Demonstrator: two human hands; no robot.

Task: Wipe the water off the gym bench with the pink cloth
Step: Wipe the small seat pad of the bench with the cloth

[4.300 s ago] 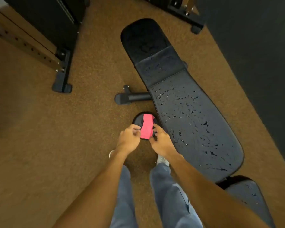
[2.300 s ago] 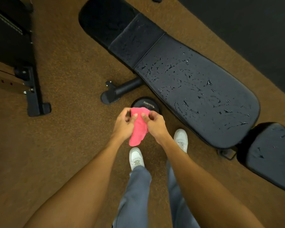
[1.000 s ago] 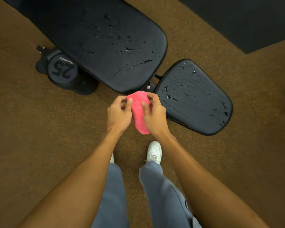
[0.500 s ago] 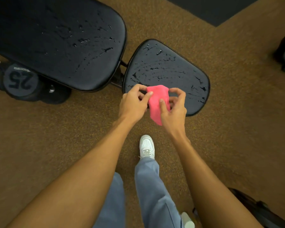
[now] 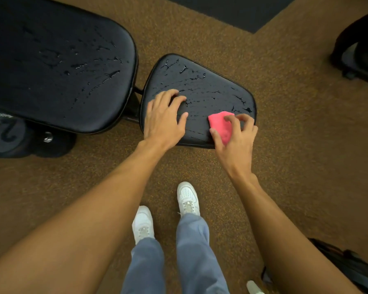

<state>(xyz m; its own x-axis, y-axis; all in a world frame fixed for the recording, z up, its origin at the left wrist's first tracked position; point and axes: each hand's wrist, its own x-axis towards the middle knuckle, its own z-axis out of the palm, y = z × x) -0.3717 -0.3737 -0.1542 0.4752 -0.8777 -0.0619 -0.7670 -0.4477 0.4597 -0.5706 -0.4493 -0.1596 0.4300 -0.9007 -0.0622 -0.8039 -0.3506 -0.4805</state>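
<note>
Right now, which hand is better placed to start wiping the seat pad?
Right. The right hand pinches the pink cloth at the near right corner of the wet seat pad. The left hand is empty, spread over the pad's left side.

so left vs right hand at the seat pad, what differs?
Left hand is empty, fingers spread; right hand pinches the pink cloth. Left hand sits on the seat pad near the back pad; right hand at its far end. Both are over the wet seat pad.
</note>
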